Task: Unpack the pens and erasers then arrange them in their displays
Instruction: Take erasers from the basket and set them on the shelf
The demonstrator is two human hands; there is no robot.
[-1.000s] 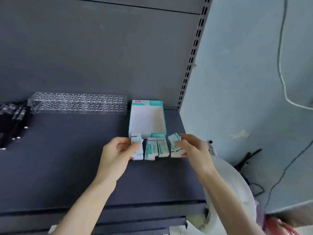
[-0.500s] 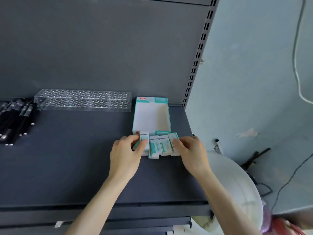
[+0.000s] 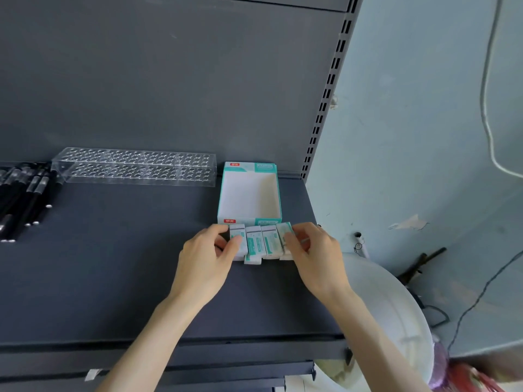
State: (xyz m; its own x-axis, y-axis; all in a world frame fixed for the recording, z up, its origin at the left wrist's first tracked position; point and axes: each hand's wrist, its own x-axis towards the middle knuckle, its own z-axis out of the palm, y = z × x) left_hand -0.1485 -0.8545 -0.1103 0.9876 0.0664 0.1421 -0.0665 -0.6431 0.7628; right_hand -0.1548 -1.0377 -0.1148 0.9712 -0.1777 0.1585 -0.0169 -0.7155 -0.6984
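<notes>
Several white-and-teal erasers (image 3: 261, 243) lie side by side in a row on the dark shelf (image 3: 113, 278), right in front of an open, empty white-and-teal display box (image 3: 249, 193). My left hand (image 3: 208, 258) pinches the eraser at the left end of the row. My right hand (image 3: 311, 256) holds the eraser at the right end, which is slightly tilted. A clear acrylic pen holder (image 3: 135, 166) with many holes stands at the back, empty. Black pens (image 3: 22, 193) lie in a heap at the far left.
The shelf's back panel is dark grey, with a slotted upright (image 3: 328, 89) at its right edge. Beyond the shelf's right end is a white round object (image 3: 396, 321), cables and a pale blue wall (image 3: 410, 108). A lower shelf edge shows below.
Both hands have brought the outer erasers inward and set them down, closing the row against the display box front. The view has shifted a little.
</notes>
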